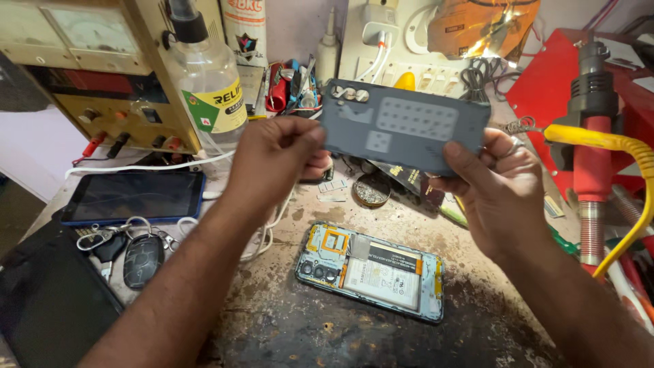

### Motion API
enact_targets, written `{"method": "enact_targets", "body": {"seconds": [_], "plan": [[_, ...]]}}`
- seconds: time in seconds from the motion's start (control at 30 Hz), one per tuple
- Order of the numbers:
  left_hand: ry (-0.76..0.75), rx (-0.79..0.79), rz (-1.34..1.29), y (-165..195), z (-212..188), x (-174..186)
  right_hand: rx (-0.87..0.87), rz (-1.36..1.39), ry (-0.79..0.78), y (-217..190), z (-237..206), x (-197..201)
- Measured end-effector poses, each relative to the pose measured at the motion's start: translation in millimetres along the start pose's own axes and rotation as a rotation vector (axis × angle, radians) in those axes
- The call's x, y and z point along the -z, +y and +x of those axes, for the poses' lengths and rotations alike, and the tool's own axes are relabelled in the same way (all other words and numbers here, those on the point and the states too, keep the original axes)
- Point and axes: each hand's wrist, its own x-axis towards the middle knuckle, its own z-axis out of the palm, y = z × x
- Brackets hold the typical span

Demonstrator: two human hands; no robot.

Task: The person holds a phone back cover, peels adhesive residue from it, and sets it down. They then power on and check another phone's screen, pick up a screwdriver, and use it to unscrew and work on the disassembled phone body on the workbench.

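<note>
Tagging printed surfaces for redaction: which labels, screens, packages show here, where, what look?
Bottle label: clear bottle, back left; yellow, green, white.
Can: back centre; white, red print.
Tablet screen: left, flat; dark, blue rim.
Battery label: open phone, centre; white, black.
Orange pack: top right wall.

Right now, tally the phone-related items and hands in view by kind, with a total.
Detached grey phone back cover, held by left hand and right hand: 1
Opened phone with battery exposed on the workbench: 1
Blue-cased phone, screen up: 1
Hands: 2
Total: 5
</note>
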Motion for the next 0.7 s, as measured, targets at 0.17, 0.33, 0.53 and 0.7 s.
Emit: {"method": "enact_targets", "body": {"seconds": [0.17, 0.33, 0.53, 0.7], "plan": [[0.053, -0.147, 0.128, -8.7, 6.2, 8.5, -0.197, -0.023, 0.020, 1.2, 10.9, 5.9], [0.088, -0.131, 0.124, -6.7, 0.7, 1.7, -0.213, -0.117, -0.025, 2.9, 8.2, 0.0], [0.081, -0.123, 0.121, -3.7, -2.4, 0.0, -0.211, -0.117, -0.062, 0.6, 8.3, -0.5], [0.092, -0.137, 0.149, -2.7, -2.0, 0.2, -0.242, -0.050, -0.077, 0.2, 9.2, 1.8]]}}
